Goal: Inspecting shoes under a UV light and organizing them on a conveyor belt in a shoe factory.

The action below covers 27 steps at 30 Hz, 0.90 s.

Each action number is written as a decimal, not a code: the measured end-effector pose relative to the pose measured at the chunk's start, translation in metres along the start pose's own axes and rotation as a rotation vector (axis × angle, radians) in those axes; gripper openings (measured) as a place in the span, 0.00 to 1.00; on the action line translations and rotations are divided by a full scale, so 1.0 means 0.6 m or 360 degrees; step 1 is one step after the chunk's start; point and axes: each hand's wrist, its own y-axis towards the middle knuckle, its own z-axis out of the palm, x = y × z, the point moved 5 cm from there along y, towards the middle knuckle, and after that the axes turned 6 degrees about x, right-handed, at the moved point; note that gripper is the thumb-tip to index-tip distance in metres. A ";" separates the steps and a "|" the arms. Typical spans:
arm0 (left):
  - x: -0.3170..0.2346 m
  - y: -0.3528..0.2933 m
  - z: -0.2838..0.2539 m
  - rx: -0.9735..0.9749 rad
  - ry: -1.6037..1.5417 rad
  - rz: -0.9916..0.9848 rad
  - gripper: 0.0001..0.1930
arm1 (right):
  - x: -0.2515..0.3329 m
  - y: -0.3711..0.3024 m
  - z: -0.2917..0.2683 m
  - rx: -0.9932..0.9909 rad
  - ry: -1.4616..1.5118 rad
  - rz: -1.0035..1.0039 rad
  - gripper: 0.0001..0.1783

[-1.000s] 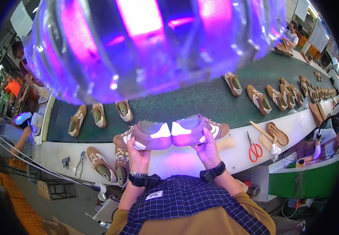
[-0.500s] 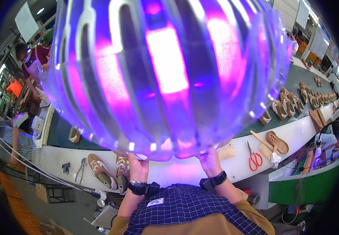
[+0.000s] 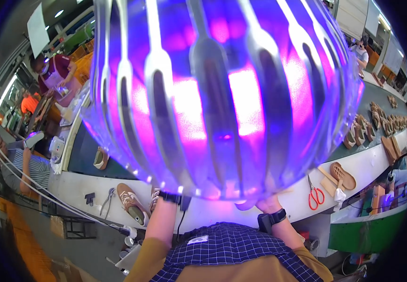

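A large clear ribbed lamp [image 3: 217, 117], glowing purple and pink, fills the upper middle and blocks much of the workbench. My right hand [image 3: 270, 205] is below its lower right rim, partly covered, its thumb side next to a pale rounded edge [image 3: 246, 205] of something mostly hidden. It seems closed on that piece, whose kind I cannot make out. My left forearm [image 3: 162, 221] reaches up behind the lamp's lower left rim; the hand itself is hidden. Left of that arm lies a tan lace-up shoe [image 3: 130, 203], with part of another shoe [image 3: 154, 198] beside the wrist.
Pliers [image 3: 107, 203] and a small dark clip [image 3: 90, 199] lie on the white bench at left. Red-handled scissors [image 3: 315, 195] and a tan sole [image 3: 343, 176] lie at right. Rows of shoes [image 3: 382, 120] stand on the green belt. One co-worker [image 3: 58, 77] stands at far left.
The lamp has shifted right and down in view, as has the bench. My left hand has gone out of sight behind the lamp; my right hand sits lower and farther right.
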 end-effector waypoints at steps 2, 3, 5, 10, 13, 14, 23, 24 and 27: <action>-0.007 0.026 -0.091 -0.0123 0.0172 -0.0002 0.24 | -0.002 -0.004 -0.001 0.0038 0.0030 0.0116 0.27; 0.005 0.046 -0.084 -0.0198 0.0335 -0.0083 0.25 | 0.003 -0.009 -0.022 -0.0035 0.0038 0.0091 0.26; 0.035 0.012 -0.096 -0.0378 0.0564 -0.0212 0.34 | 0.013 -0.013 -0.049 -0.0068 0.0025 0.0083 0.26; 0.074 -0.060 -0.291 -0.0678 0.0513 -0.0245 0.42 | 0.001 -0.013 -0.071 -0.0075 0.0154 0.0264 0.26; 0.107 -0.093 -0.297 -0.0533 0.0547 -0.0372 0.18 | 0.012 0.007 -0.081 -0.0056 0.0157 0.0256 0.26; 0.116 -0.116 -0.238 -0.0561 0.0603 -0.0393 0.16 | 0.017 0.019 -0.087 -0.0048 0.0179 0.0264 0.25; 0.137 -0.142 -0.182 -0.0609 0.0628 -0.0537 0.14 | 0.185 0.409 0.030 0.0280 -0.0071 -0.0071 0.24; 0.138 -0.139 -0.172 -0.0572 0.0625 -0.0528 0.13 | 0.189 0.435 0.031 0.0127 -0.0152 -0.0046 0.25; 0.139 -0.134 -0.126 -0.0600 0.0640 -0.0487 0.12 | 0.145 0.471 -0.027 0.0032 -0.0388 0.0109 0.20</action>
